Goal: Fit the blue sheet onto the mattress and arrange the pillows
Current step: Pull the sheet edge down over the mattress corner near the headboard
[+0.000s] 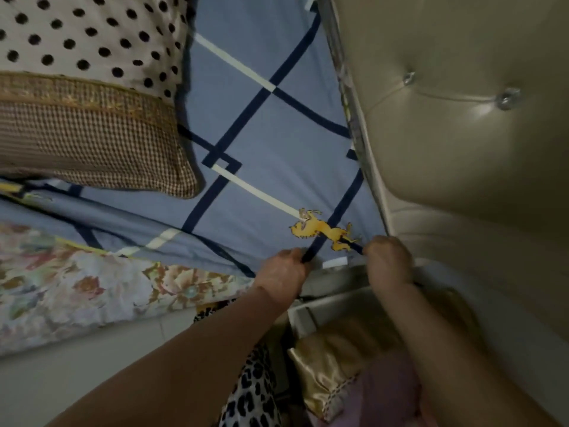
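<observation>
Bedroom corner, seen from above: a tufted beige headboard [462, 124] fills the right side of the frame, meeting the bed along a diagonal seam.

At lower centre, the fingers of the left hand [284, 272] curl over the near edge of the blue sheet [261, 124], their tips hidden under the fold. Just to the right, the right hand [388, 257] is closed in a fist on the same edge where it meets the headboard; its fingertips are out of sight too. Between the two hands the cloth lies flat, printed with navy and cream lines and a small yellow animal figure [323, 231] whose detail is too blurred to read.

Further left, the sheet bunches in loose folds above the floral mattress [77, 282], part of whose side remains uncovered. At upper left sit two pillows on the sheet: a brown checked pillow [89, 140] and, behind it, a polka-dot pillow [86, 35], both cut off by the frame edge.

Below the hands, a leopard-print cloth [252, 386] and gold satin fabric [326, 371] lie in shadow, hard to make out.
</observation>
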